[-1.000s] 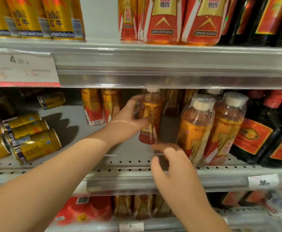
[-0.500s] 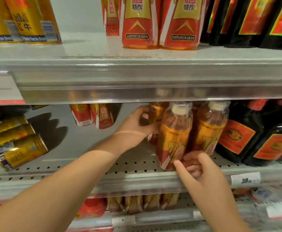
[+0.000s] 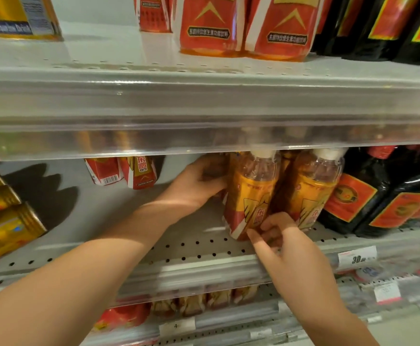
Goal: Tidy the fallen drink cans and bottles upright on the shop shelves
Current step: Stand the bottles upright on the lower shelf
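Observation:
On the middle shelf (image 3: 204, 248) two clear bottles with orange-yellow labels and white caps stand upright side by side: a front bottle (image 3: 251, 196) and a right bottle (image 3: 311, 193). My left hand (image 3: 199, 183) reaches in behind the front bottle and wraps around another bottle of the same kind (image 3: 220, 168), which is mostly hidden. My right hand (image 3: 278, 236) has its curled fingertips on the base of the front bottle. Several gold cans (image 3: 6, 226) lie on their sides at the left of the same shelf.
Two red-and-yellow bottles (image 3: 124, 171) stand at the back of the shelf. Dark bottles with red labels (image 3: 383, 196) fill the right side. The upper shelf (image 3: 204, 101) hangs low over the bottle caps and carries red bottles (image 3: 243, 26). More goods sit on the shelf below.
The view has moved closer and lower. My left hand has carried its bottle rightward behind the front bottle. My right hand has closed in on that bottle's base.

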